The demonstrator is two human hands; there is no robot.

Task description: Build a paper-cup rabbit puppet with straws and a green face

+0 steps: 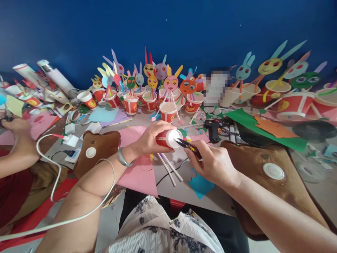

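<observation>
My left hand (150, 138) is closed around a red paper cup (163, 138), tipped on its side with its white round end toward me. In my right hand (213, 160) is a pair of black scissors (193, 149), and their pointed tips are at the white end of the cup. Whether the tips pierce it I cannot tell. Below the cup, white paper sticks (170, 170) extend toward the table's front edge. A sheet of pink paper (139, 175) lies under my left wrist, and a blue paper scrap (201, 184) is below my right hand.
Several red paper cups with rabbit-faced figures (171, 83) line the blue wall. A black glue gun (212, 129) lies behind my right hand. Brown plush pads (101, 147) flank me. A white cable (56, 179) crosses my left arm. Another person's hand (15, 128) is at far left.
</observation>
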